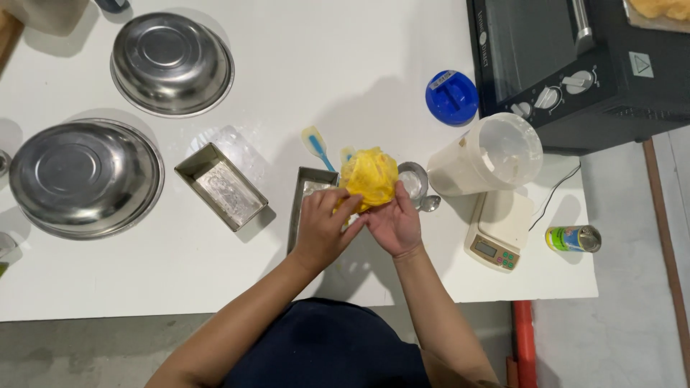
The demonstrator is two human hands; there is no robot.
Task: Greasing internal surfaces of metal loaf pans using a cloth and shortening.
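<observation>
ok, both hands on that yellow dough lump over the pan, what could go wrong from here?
1. The lumpy yellow dough ball is held in the air by the left hand and right hand, only partly over the rectangular metal loaf pan; it might sag or drop outside.
2. The tilted white plastic jug lies close by the right hand; an elbow could knock it.
3. The blue-handled spatula lies right behind the dough and might get bumped.

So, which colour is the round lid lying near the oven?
Blue, the round lid lies on the white table; the head view shows it best.
</observation>
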